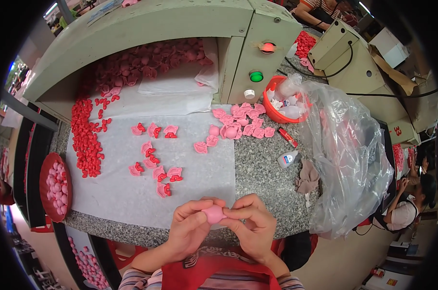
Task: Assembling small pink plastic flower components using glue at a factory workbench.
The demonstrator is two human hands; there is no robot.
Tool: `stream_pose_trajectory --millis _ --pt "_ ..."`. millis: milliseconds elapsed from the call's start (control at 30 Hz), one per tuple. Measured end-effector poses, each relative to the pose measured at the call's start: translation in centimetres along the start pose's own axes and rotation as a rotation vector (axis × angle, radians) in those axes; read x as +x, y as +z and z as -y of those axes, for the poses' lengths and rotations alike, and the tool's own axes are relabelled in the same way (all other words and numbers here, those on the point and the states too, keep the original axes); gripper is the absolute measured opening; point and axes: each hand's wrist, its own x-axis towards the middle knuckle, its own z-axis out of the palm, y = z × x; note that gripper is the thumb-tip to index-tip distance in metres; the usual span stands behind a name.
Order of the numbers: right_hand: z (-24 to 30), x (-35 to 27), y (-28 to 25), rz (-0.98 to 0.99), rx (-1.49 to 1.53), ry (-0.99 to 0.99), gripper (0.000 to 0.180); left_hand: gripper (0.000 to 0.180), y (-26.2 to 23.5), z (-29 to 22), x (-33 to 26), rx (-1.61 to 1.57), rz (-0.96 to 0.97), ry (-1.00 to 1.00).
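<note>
A small, rounded pink piece [212,214] is held at the front edge of the granite-patterned table. My left hand [189,226] pinches it between thumb and fingers from the left. The thumb and fingers of my right hand [252,223] are closed at its right side, partly hiding that end. Beyond my hands, several pink shell-like pieces with small red parts [164,189] lie spread on a white sheet [108,195]. A cluster of pink pieces [248,129] sits farther back, and loose red parts [87,159] are heaped along the sheet's left side.
A pale green machine [146,21] arches over the back of the sheet. At left stands a red bowl [68,193] of pink pieces. On the right are a red basket [275,115] of bottles, a white glue bottle [287,158], a brown cloth [308,178] and a clear plastic bag [347,159].
</note>
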Motion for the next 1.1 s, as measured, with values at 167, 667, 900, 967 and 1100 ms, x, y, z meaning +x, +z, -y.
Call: stream_pose_trajectory --millis 167,667,900,967,1100 --pt "-1.1 0.2 -0.1 -0.001 0.226 0.052 0.017 0.023 0.1 0.3 0.2 0.142 0.023 0.064" --pt "-3.8 0.6 0.3 -0.048 0.674 0.24 0.009 0.024 0.8 -0.2 1.3 0.309 -0.148 -0.021" --pt "-5.7 0.3 -0.8 0.354 1.493 0.836 0.022 0.03 0.2 -5.2 3.3 0.828 0.215 -0.013" --pt "-5.1 0.1 -0.5 0.334 1.474 0.884 0.025 0.036 0.7 -5.9 3.8 0.937 0.405 -0.114" --pt "-4.7 0.1 0.0 0.291 1.483 0.969 0.029 0.038 -0.3 -5.8 4.3 1.041 0.597 -0.026"
